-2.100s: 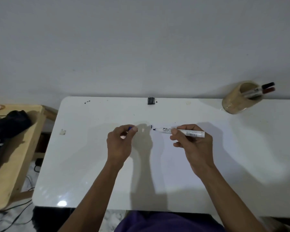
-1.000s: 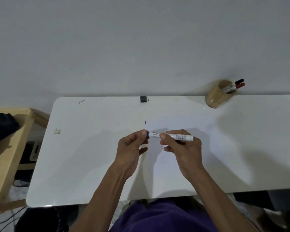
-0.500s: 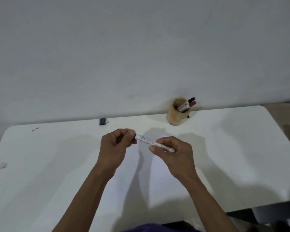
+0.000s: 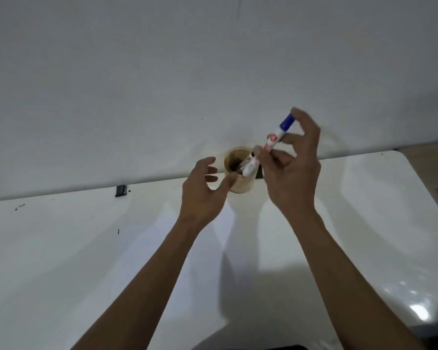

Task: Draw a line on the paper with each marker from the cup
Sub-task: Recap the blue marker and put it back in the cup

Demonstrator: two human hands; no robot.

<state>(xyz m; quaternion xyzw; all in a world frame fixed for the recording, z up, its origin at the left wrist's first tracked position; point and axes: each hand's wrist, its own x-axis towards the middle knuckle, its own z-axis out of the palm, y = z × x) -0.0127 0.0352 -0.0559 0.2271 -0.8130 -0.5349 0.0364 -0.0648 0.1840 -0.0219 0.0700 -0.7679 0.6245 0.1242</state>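
Note:
My right hand point(image 4: 292, 173) grips a white marker with a blue cap point(image 4: 276, 135), cap end up and tilted, its lower end just above the rim of the tan cup point(image 4: 242, 186). The cup stands at the table's back edge against the wall, and other markers point(image 4: 249, 166) lean inside it. Just left of the cup is my left hand point(image 4: 202, 192), fingers spread and empty, its thumb in front of the cup wall. The white paper point(image 4: 147, 251) lies on the white table point(image 4: 364, 223) under my forearms, with a short blue line point(image 4: 118, 231) near its top left corner.
A small black object point(image 4: 120, 190) sits at the table's back edge, left of the cup. A plain grey wall rises right behind the table. The table's rounded right corner point(image 4: 400, 155) is in view, with floor beyond it.
The blue cap went back onto the marker. Both hands then rose from the paper to the cup at the back, and the left hand let go and spread. The view swung right.

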